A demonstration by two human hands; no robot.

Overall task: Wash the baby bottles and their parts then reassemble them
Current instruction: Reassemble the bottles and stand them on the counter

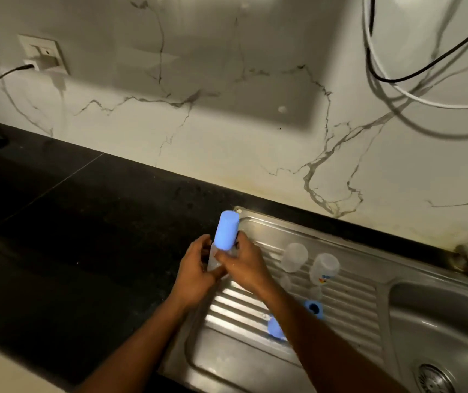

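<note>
Head cam: left hand (196,268) and right hand (241,265) both grip one bottle (213,259), blue cap (226,231) on, over the drainboard (349,304) edge. I'd say one's nearly reassembled. Two clear bottles (325,268), a blue ring (314,308) and a second cap (274,327) lie loose there, not done yet.

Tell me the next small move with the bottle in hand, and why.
Probably seat the blue cap fully on the bottle. The left hand grips its clear body, the right hand holds the cap's base, so assembly looks underway; two clear bottles and a blue ring wait on the drainboard.
</note>
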